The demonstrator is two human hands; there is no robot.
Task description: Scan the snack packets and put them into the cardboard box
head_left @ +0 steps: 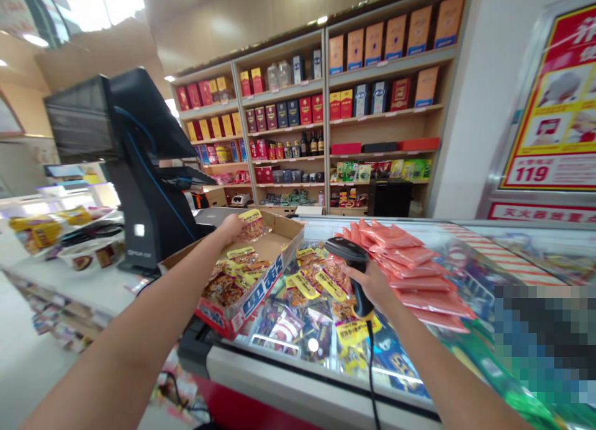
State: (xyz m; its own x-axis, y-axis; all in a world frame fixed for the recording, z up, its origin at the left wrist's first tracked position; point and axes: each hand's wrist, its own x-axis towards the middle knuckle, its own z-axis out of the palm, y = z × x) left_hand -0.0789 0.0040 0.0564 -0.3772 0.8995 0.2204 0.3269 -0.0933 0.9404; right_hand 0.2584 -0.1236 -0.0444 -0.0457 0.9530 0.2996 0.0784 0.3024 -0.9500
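Observation:
My left hand (pixel 231 227) reaches over the far part of an open cardboard box (pixel 289 254), its fingers closed on a snack packet (pixel 254 225) with a yellow top. More such packets (pixel 233 278) fill the near part of the box. In my right hand (pixel 370 281) is a black barcode scanner (pixel 348 251), held by its handle above the glass counter, its cord hanging over the front edge. Beneath and beside the scanner, several yellow-labelled snack packets (pixel 305 283) lie loose on the glass, right of the box.
A fanned stack of orange-pink packages (pixel 414 275) lies right of the scanner. The black checkout terminal (pixel 149 169) stands behind the box on the left. Shelves (pixel 284 132) of boxes and bottles line the back wall. Yellow bags (pixel 40 230) sit on the left counter.

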